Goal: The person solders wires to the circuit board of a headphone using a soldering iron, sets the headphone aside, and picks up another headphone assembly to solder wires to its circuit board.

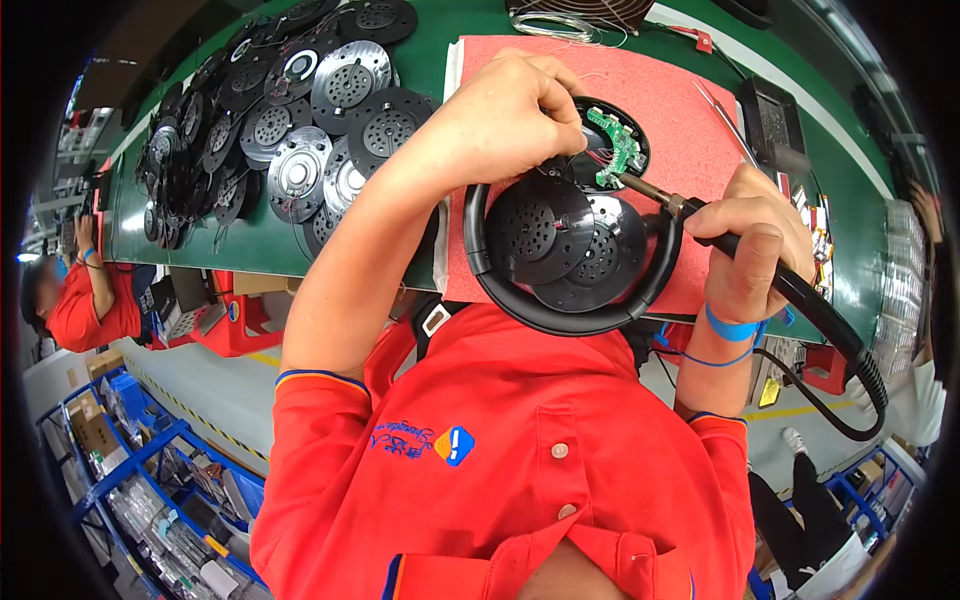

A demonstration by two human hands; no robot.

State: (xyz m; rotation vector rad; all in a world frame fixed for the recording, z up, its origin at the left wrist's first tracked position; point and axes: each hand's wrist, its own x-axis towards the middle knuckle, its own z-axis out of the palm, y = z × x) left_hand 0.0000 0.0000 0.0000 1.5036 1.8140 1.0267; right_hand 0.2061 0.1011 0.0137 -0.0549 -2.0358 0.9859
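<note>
My right hand [755, 235] grips a soldering iron [690, 208] by its black handle, its tip at the green circuit board [622, 145]. The board sits in a round black ear cup [640, 130] of a headphone. My left hand [515, 115] is closed in a pinch at the cup's left edge, apparently on a thin wire; the fingertips partly hide it. Fine red wires show inside the cup. The curved black headband [560, 318] lies toward me, around two overlapping perforated black discs [535, 232].
A pink foam mat [690, 130] lies under the work on a green table [250, 245]. Many perforated discs [350, 85] are heaped at the left. A wire coil [560, 28] lies at the back, a black tray [775, 125] at the right. A co-worker [90, 300] sits far left.
</note>
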